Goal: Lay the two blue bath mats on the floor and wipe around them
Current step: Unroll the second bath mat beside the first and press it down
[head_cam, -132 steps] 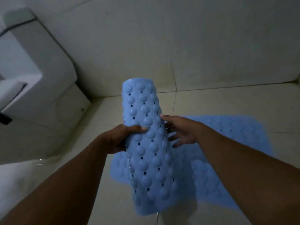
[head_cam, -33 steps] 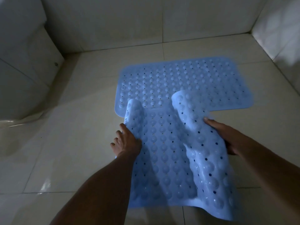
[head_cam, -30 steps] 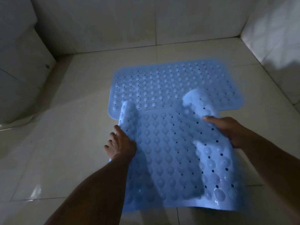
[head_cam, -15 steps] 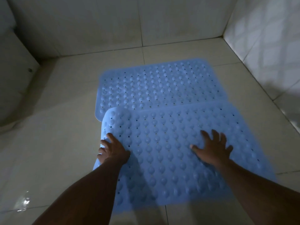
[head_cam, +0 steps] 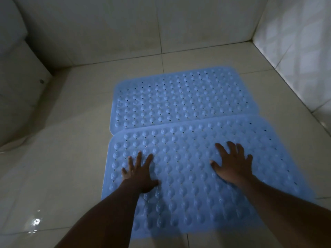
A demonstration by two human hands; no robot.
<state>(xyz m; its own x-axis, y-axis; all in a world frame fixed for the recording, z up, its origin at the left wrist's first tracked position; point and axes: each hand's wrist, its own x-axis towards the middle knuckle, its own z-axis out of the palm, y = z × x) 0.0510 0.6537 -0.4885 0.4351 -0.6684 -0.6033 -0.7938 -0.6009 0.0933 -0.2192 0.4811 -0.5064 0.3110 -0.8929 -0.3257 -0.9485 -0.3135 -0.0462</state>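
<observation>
Two blue bath mats with raised bumps and small holes lie flat on the tiled floor. The far mat (head_cam: 182, 99) lies toward the back wall. The near mat (head_cam: 188, 176) lies in front of it, its far edge overlapping the far mat's near edge. My left hand (head_cam: 139, 174) presses flat on the near mat's left part, fingers spread. On its right part rests my right hand (head_cam: 232, 163), palm down with fingers apart. Neither hand holds anything.
Pale tiled floor (head_cam: 68, 158) surrounds the mats. A wet glint (head_cam: 35, 221) shows at the lower left. A white fixture's base (head_cam: 19, 90) stands at the left. Tiled walls rise at the back (head_cam: 143, 24) and right (head_cam: 300, 42).
The near mat, curled up at its sides a second ago, now lies flat. My left hand moved from the mat's left edge onto its top, and both palms press down.
</observation>
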